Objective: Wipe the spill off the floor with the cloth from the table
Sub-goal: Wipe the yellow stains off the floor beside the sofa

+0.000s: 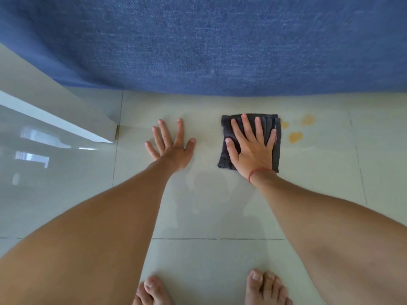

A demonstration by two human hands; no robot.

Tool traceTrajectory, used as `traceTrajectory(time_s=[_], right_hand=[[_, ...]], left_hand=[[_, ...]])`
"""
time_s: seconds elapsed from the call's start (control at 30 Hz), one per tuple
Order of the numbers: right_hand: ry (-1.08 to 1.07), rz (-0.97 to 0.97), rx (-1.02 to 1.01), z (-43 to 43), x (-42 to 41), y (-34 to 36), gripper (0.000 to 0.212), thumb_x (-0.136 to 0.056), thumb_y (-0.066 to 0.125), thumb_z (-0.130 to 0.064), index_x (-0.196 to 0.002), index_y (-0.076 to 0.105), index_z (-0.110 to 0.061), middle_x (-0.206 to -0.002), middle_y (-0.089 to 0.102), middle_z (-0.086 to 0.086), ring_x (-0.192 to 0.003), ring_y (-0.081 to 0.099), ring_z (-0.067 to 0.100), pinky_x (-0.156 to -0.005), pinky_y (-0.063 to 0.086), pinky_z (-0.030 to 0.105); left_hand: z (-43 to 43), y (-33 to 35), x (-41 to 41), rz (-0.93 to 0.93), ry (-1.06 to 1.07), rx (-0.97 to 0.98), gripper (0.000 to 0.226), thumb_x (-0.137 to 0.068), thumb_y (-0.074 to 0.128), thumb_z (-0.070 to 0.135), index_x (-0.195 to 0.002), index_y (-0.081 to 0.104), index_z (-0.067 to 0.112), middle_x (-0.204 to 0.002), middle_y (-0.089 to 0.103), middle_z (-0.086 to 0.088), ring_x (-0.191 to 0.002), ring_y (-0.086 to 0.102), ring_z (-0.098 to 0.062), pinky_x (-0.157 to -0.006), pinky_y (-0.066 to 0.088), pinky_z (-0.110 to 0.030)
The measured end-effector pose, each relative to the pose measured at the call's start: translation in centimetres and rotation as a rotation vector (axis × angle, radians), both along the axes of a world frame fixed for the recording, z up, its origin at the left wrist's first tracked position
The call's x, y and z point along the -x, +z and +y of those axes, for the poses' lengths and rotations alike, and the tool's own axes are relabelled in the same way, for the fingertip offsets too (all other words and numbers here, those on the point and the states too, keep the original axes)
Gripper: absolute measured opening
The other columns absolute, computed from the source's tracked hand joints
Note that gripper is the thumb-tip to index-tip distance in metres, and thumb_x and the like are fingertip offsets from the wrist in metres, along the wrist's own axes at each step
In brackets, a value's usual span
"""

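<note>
The head view looked straight down at a pale tiled floor (209, 216), with both bare arms reaching forward from the bottom corners. The right hand (253, 150) lay flat and open, fingers spread, pressing down on a dark folded cloth (224, 155) that rested on the floor a little way in front of the edge of a blue rug (220, 45). A red thread (256, 172) circled the right wrist. The hand covered most of the cloth, leaving its left side and right edge showing. Just beside the cloth's right edge sat the spill (295, 137), three small yellowish patches on the tile: one nearly touching the cloth's upper right corner, one farther right near the rug, and the largest nearer the person. The cloth did not cover them. The left hand (174, 144) was also open, palm down and fingers splayed, resting bare on the floor to the left of the cloth and apart from it. At the left edge of the view stood a glossy white piece of furniture (55, 119), its corner near a tile joint. Two bare feet (266, 287) showed at the bottom edge.
</note>
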State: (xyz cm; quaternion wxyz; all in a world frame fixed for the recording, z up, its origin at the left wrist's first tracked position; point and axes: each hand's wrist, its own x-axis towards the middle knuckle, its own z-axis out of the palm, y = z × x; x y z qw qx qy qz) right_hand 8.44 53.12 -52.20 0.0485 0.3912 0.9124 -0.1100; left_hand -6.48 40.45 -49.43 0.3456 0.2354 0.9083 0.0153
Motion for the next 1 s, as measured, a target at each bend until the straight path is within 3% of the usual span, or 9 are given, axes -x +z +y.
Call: traceTrajectory(time_s=[0.3,0.47,0.57,0.73,0.87,1.0], right_hand=[[0.023,0.069,0.023,-1.9,5.6,0.0,0.049,-0.1,0.024,-0.042,-0.149,0.025,-0.034,-0.161,0.016,-0.011,-0.15,0.005,0.025,-0.115,-0.001,0.063],[0.136,0.18,0.033,-3.2,2.8,-0.1,0.049,-0.097,0.027,-0.039,-0.141,0.045,-0.027,-0.152,0.039,-0.007,-0.144,0.029,0.026,-0.115,0.014,0.058],[0.203,0.15,0.061,-2.9,-0.8,0.0,0.047,-0.098,0.028,-0.037,-0.142,0.043,-0.028,-0.153,0.038,-0.008,-0.144,0.03,0.023,-0.117,0.013,0.052],[-0.001,0.043,0.079,1.0,-5.3,0.5,0.055,-0.096,0.01,-0.044,-0.149,0.025,-0.035,-0.16,0.018,-0.013,-0.149,0.009,0.016,-0.12,0.001,0.047],[-0.183,0.053,0.058,3.2,-3.8,0.5,0.048,-0.102,0.021,-0.041,-0.149,0.021,-0.037,-0.16,0.014,-0.016,-0.15,0.005,0.015,-0.119,-0.002,0.053],[-0.261,0.043,0.05,3.8,0.2,0.5,0.049,-0.101,0.024,-0.041,-0.15,0.02,-0.035,-0.162,0.01,-0.01,-0.15,0.002,0.023,-0.115,-0.004,0.063]], left_hand=[[0.0,-0.1,0.0,-0.035,0.026,-0.009,0.063,-0.097,0.018,0.056,-0.146,-0.021,0.048,-0.153,-0.04,0.0,-0.143,-0.036,-0.019,-0.114,-0.02,-0.052],[0.0,-0.1,-0.7,0.011,0.171,-0.133,0.061,-0.096,0.016,0.056,-0.15,-0.012,0.046,-0.158,-0.031,0.003,-0.146,-0.029,-0.015,-0.115,-0.021,-0.049],[1.5,0.3,-1.6,0.06,0.197,-0.195,0.064,-0.096,0.016,0.058,-0.151,-0.012,0.042,-0.16,-0.028,0.0,-0.146,-0.029,-0.019,-0.114,-0.021,-0.052],[4.2,0.2,-2.9,0.028,0.031,-0.089,0.065,-0.096,0.02,0.055,-0.15,-0.017,0.044,-0.157,-0.034,0.0,-0.145,-0.031,-0.021,-0.113,-0.019,-0.054],[4.1,0.1,-2.4,-0.012,0.013,-0.041,0.064,-0.097,0.019,0.055,-0.148,-0.018,0.045,-0.156,-0.035,0.001,-0.145,-0.031,-0.022,-0.113,-0.018,-0.054],[4.5,0.4,-2.2,-0.034,0.002,-0.015,0.062,-0.098,0.017,0.055,-0.147,-0.02,0.046,-0.155,-0.037,0.001,-0.145,-0.032,-0.023,-0.114,-0.017,-0.055]])
